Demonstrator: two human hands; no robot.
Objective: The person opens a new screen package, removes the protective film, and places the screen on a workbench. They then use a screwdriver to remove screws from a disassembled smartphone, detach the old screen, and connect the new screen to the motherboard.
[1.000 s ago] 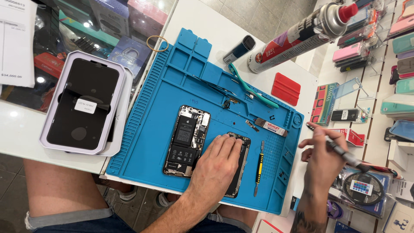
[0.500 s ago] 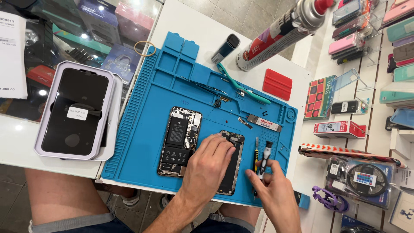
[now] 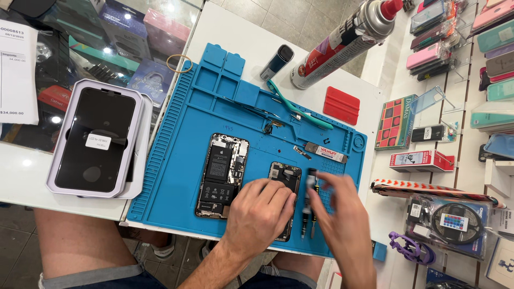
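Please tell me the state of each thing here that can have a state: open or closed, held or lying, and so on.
opened phone: back off, insides showing, lying flat on the blue mat.
second phone part: lying flat, pressed under the left hand.
screwdrivers: lying on the mat, right hand at them, blurred.
new screen: lying in its open tray.
spray can: lying on its side, capped.

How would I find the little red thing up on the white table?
Start at the big blue work mat. Look just past its far right corner, beside the tall spray can lying there. The red scraper is a flat ridged wedge, the only plain red piece on the white tabletop.
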